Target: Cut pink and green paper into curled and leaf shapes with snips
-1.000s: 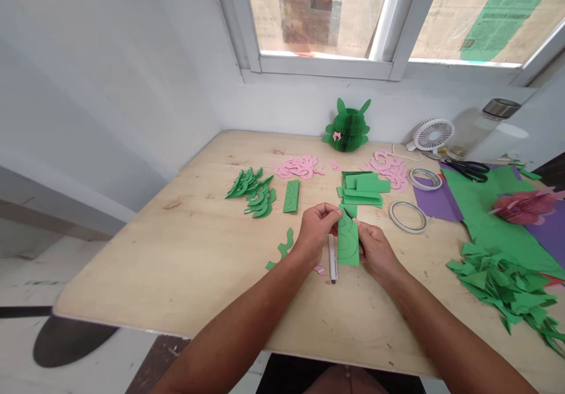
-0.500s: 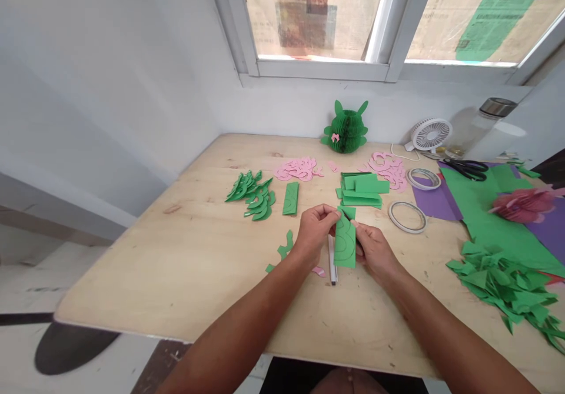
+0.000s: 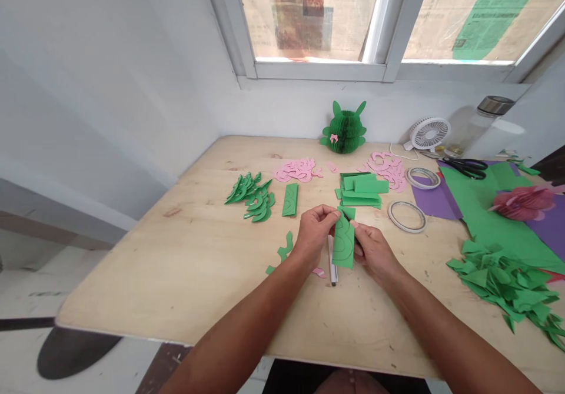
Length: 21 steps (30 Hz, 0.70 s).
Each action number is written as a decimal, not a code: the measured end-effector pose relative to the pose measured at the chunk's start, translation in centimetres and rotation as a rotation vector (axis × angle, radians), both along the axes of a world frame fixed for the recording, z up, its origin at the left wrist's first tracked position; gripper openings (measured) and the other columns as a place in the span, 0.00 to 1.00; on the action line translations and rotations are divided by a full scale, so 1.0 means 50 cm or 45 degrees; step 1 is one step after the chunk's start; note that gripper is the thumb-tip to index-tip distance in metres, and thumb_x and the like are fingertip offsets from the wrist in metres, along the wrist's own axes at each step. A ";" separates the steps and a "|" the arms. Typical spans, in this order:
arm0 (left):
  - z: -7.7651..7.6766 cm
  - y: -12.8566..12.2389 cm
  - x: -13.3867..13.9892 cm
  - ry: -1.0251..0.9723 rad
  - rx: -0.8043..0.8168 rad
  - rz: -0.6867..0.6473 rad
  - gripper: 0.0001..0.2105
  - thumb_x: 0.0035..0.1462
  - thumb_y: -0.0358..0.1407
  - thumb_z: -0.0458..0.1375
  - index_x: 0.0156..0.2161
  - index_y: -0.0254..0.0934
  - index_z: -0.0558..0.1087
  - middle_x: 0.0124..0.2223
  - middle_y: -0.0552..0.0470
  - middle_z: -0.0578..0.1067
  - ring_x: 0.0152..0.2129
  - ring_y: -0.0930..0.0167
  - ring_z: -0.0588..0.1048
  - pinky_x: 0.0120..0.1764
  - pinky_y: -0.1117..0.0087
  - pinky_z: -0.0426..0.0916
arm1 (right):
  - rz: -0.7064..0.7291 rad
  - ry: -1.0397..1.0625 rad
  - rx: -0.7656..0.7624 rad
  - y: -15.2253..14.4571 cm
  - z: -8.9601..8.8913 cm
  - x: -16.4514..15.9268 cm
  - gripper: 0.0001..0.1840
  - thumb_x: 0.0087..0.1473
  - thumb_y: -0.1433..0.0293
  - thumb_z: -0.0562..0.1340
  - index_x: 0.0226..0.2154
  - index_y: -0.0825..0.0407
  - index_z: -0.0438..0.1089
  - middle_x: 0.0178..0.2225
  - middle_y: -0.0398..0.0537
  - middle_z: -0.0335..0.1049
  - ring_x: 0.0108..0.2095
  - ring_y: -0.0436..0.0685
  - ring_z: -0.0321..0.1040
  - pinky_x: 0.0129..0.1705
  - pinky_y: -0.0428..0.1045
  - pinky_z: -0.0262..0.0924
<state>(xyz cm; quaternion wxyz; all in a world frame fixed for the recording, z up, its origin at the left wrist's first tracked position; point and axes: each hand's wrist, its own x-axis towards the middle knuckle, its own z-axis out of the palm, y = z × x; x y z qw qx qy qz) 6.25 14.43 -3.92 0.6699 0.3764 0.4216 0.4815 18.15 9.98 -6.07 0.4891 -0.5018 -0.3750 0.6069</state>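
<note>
A green paper strip (image 3: 343, 244) with curved outlines drawn on it hangs upright between my hands. My left hand (image 3: 316, 229) is closed on its upper left edge, thumb and fingers pinching the paper. At the strip's right side, my right hand (image 3: 375, 250) is closed around a dark tool that looks like scissors (image 3: 359, 248), mostly hidden by the fingers and paper. A dark sliver shows near the strip's top. Below the hands, a white pen-like stick (image 3: 333, 267) lies on the table. Green scraps (image 3: 285, 250) and a pink scrap lie beside my left forearm.
Farther back are cut green pieces (image 3: 251, 197), a marked green strip (image 3: 290, 200), pink cutouts (image 3: 296, 170) and stacked green strips (image 3: 362, 189). Tape rolls (image 3: 406, 216), black-handled scissors (image 3: 465, 167) and green scraps (image 3: 507, 282) lie right. A green paper figure (image 3: 345, 132) and a fan (image 3: 430, 134) stand behind.
The green strip's lower end has shifted slightly left. Both hands keep nearly the same position and grip; the view has moved a little.
</note>
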 end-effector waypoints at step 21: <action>0.002 0.000 -0.002 0.010 0.026 -0.022 0.07 0.40 0.35 0.61 0.22 0.33 0.69 0.19 0.57 0.66 0.17 0.78 0.63 0.24 0.75 0.62 | 0.008 0.029 -0.031 -0.002 0.002 0.000 0.24 0.49 0.49 0.59 0.20 0.52 0.58 0.12 0.33 0.47 0.13 0.44 0.40 0.15 0.44 0.32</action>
